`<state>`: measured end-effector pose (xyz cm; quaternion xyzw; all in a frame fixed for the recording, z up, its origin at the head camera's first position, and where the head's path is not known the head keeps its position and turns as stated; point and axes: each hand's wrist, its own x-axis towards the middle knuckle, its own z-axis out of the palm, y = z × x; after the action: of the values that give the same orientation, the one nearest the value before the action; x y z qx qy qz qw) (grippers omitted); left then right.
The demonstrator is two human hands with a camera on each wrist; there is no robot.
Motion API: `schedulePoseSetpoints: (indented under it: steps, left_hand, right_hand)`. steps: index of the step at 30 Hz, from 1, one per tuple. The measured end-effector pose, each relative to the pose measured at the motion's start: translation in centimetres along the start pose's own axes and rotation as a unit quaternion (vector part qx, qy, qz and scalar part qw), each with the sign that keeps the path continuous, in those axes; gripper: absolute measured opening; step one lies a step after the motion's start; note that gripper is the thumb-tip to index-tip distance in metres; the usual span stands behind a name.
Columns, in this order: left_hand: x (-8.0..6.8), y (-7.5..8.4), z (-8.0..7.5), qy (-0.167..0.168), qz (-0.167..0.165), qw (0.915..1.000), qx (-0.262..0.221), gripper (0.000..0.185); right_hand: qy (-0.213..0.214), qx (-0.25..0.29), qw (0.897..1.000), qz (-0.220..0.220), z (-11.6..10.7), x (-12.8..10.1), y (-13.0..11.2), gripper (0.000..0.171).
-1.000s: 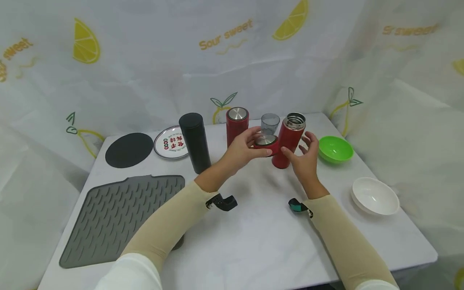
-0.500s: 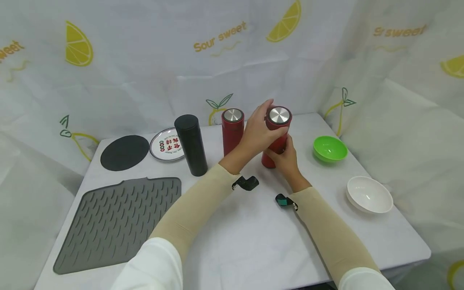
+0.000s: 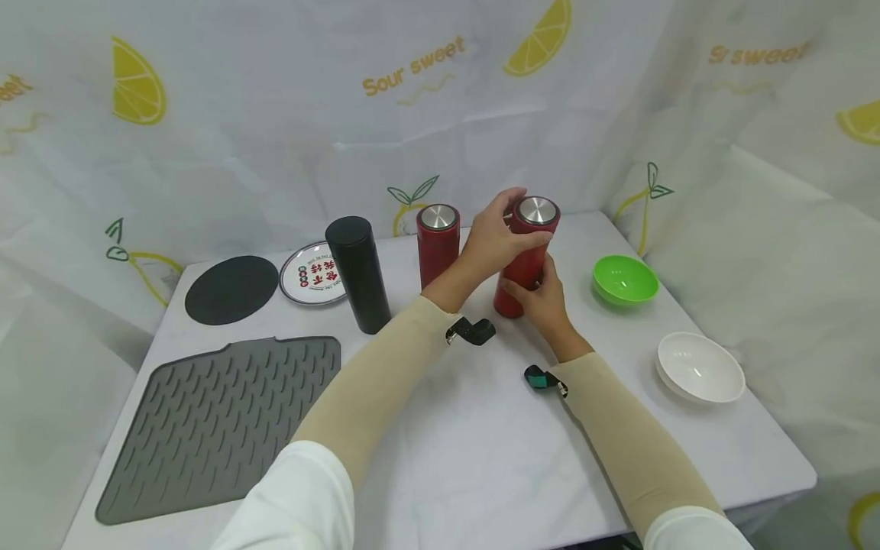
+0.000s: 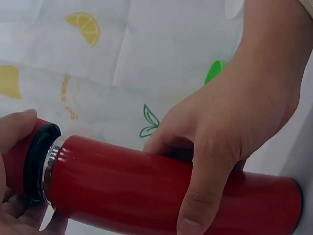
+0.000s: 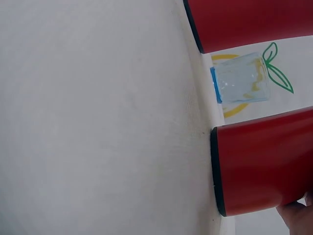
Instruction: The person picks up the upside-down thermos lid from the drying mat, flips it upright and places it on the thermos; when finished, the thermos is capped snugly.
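Half the flask (image 3: 524, 263) (hand-covered)

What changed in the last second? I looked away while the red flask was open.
The lid went from beside the red flask onto its mouth; the left hand grips it there. The right hand, open beside the flask a second ago, now holds its body. The other red flask, black flask and green bowl stayed put.

The held flask (image 3: 525, 260) stands between a second flask (image 3: 438, 241) and two bowls (image 3: 625, 279).
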<state>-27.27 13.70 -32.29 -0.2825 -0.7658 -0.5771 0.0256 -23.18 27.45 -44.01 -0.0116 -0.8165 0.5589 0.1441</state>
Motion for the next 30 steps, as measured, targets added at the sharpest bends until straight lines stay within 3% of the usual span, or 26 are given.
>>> schedulePoseSetpoints:
  steps: [7, 14, 17, 21, 23, 25, 27, 30]
  left_hand:
    - [0.2, -0.6, 0.1, -0.008, -0.030, 0.9995, 0.009, 0.076]
    - [-0.2, -1.4, 0.6, -0.003, -0.019, 0.9996, -0.020, 0.080]
    - [-0.8, -1.8, 1.0, 0.040, 0.011, 0.9987, -0.030, 0.078]
    - [-1.9, -2.1, 1.7, 0.095, 0.083, 0.9921, 0.003, 0.065]
    - [-2.4, -1.9, 2.1, 0.104, 0.090, 0.9904, 0.012, 0.065]
    - [-2.5, -1.3, 2.5, 0.106, 0.065, 0.9922, 0.001, 0.071]
    - [-2.0, -0.5, 2.9, 0.105, 0.018, 0.9943, -0.005, 0.083]
    - [-0.5, 0.4, 3.1, 0.082, -0.042, 0.9955, 0.023, 0.096]
  right_hand:
    - [-0.005, -0.007, 1.000, 0.004, -0.2, 0.2, -0.1, 0.078]
    - [-0.008, -0.014, 1.000, -0.008, -0.6, 0.4, -0.1, 0.077]
    - [-0.009, -0.011, 1.000, -0.009, -0.7, 0.4, 0.1, 0.080]
    - [-0.007, -0.007, 1.000, -0.010, -0.7, 0.3, 0.3, 0.081]
    - [-0.004, -0.005, 1.000, -0.015, -0.7, 0.3, 0.4, 0.080]
    - [-0.006, -0.007, 1.000, -0.022, -0.6, 0.2, 0.5, 0.079]
    - [-0.008, -0.007, 1.000, -0.029, -0.4, 0.2, 0.5, 0.078]
    - [-0.009, -0.011, 0.999, -0.036, -0.1, 0.2, 0.7, 0.078]
